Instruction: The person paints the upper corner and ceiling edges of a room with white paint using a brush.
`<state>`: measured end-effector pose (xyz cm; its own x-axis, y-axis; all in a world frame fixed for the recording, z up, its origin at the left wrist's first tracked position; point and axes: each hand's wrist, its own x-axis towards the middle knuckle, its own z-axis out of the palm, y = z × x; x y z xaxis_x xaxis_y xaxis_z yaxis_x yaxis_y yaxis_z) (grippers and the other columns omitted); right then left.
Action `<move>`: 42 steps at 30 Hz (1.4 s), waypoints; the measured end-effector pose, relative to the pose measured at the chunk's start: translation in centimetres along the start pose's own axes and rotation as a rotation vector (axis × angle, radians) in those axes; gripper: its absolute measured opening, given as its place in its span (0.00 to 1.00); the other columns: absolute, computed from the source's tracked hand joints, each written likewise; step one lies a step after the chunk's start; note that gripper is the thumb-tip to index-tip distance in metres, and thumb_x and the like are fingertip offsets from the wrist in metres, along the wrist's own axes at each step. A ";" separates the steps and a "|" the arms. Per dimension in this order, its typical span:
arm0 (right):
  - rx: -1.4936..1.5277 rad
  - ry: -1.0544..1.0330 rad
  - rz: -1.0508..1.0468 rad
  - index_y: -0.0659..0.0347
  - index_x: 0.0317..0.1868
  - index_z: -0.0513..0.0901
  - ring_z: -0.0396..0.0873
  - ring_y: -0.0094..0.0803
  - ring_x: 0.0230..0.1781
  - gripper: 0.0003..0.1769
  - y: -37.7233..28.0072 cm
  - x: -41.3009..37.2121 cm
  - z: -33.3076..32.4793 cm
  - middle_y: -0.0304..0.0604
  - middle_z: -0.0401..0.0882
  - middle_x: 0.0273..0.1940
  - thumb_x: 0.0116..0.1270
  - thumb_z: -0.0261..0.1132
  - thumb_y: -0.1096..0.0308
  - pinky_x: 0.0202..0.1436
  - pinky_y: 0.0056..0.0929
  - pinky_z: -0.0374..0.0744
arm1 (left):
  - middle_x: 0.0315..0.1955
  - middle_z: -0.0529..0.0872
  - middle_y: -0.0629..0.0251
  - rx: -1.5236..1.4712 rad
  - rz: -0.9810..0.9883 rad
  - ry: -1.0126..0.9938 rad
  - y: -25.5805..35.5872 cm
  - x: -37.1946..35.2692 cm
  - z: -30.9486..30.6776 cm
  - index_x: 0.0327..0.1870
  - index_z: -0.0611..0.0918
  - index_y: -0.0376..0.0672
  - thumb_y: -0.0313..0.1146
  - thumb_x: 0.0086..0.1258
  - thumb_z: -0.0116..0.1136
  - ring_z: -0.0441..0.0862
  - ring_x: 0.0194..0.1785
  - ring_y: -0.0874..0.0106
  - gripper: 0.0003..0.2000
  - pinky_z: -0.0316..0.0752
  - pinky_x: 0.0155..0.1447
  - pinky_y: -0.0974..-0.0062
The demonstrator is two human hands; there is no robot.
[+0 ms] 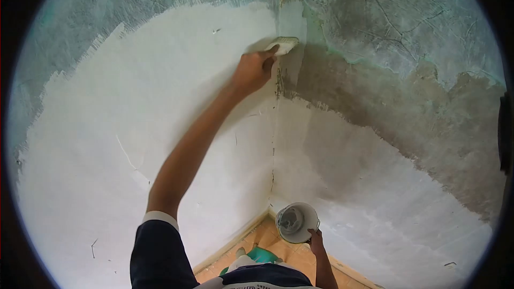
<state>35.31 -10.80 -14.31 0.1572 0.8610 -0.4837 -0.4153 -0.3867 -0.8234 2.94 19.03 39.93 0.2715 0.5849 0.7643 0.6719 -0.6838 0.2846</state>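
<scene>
My left hand is closed on the handle of a wide flat paintbrush, its arm stretched up and forward. The pale bristles touch the wall at the corner seam, where a fresh light strip runs on the right-hand wall. Low down by my body, my right hand grips the rim of a white bucket. Grey-white paint shows inside the bucket, which tips toward me. Most of the brush handle is hidden by my fingers.
The left wall is mostly white, with bare grey-green plaster along its top. On the right wall, a brownish damp-looking band lies between cracked plaster and white paint below. Orange floor tiles and a green object show beneath me.
</scene>
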 end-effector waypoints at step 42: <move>0.062 0.085 -0.171 0.61 0.56 0.80 0.84 0.27 0.40 0.16 -5.3 -4.2 5.3 0.38 0.84 0.43 0.72 0.62 0.64 0.38 0.29 0.82 | 0.37 0.87 0.44 -0.149 -0.265 -0.287 -3.2 -24.1 14.4 0.68 0.77 0.40 0.29 0.75 0.52 0.84 0.41 0.46 0.20 0.78 0.45 0.53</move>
<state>32.06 -10.61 -6.31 0.3038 0.8804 -0.3641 -0.4302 -0.2142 -0.8769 4.17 13.45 12.24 0.2981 0.8323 0.4673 0.6427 -0.5370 0.5464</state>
